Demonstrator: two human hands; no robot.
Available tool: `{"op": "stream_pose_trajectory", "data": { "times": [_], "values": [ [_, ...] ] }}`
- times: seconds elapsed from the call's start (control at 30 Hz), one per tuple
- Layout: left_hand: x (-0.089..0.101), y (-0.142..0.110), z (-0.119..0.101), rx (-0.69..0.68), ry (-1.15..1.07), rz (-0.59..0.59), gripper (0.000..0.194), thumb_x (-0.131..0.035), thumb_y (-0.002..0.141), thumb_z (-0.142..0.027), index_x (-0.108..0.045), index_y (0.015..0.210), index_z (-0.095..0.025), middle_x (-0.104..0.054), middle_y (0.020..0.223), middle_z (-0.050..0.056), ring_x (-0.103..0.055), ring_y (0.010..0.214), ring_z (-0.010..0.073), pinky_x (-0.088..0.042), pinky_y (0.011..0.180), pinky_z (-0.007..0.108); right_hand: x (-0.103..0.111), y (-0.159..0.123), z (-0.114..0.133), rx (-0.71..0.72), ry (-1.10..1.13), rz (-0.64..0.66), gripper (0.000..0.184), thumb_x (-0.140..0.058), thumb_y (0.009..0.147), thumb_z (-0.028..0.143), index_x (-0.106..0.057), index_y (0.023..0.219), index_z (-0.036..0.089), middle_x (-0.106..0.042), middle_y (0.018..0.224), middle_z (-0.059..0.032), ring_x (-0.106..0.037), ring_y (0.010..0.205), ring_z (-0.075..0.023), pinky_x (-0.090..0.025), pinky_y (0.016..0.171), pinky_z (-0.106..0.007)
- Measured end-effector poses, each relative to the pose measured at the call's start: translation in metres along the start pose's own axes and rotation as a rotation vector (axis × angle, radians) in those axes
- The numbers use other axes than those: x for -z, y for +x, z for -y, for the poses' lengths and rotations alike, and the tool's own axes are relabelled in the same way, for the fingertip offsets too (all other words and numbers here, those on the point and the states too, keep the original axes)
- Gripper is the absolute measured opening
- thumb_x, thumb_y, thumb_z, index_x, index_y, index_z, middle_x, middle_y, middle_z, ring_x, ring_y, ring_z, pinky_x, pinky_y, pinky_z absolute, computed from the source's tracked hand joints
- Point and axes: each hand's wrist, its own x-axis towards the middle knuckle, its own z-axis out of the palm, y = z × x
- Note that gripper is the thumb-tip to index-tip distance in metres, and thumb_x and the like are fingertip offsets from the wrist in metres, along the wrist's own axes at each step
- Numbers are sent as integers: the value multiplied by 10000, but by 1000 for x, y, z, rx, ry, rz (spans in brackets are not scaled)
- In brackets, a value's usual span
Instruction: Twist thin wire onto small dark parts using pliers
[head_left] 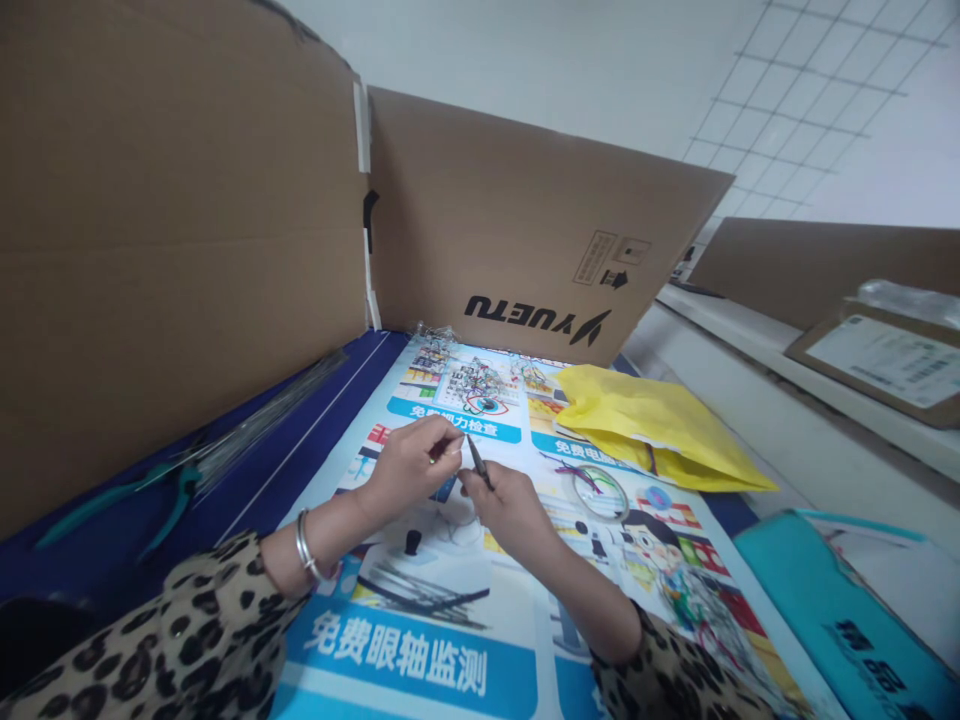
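Note:
Over the middle of the printed mat (525,650), my two hands are close together, their fingertips nearly meeting. The fingers of my left hand (415,458) are pinched, with a pale speck at the tips too small to name. In my right hand (517,512) is a slim dark pointed tool (478,462), its tip aimed up and toward the left fingers. Below the hands lie several black strips (431,597). Beyond them sits a tangle of thin coloured wires (480,380). Right of my right hand is a clear ring-shaped roll (600,494) with purple strands across it.
Cardboard panels (517,230) stand upright behind and at the left. Teal-handled pliers (112,507) and a bundle of thin silvery wires (266,415) lie on the left. On the right are a yellow bag (660,420), a teal box (840,610) and a clear-wrapped bundle (712,620).

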Motion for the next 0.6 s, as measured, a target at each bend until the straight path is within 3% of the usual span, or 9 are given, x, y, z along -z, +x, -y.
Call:
{"op": "stream_pose_trajectory", "data": {
  "times": [0.6],
  "values": [
    [-3, -1, 0, 50, -17, 2, 101, -474, 717, -124, -538, 660, -177, -541, 597, -40, -475, 552, 82, -377, 562, 202, 0, 1, 0, -12, -13, 13, 368, -362, 847, 437, -587, 718, 175, -602, 624, -10, -513, 564, -106, -342, 543, -205]
  ]
}}
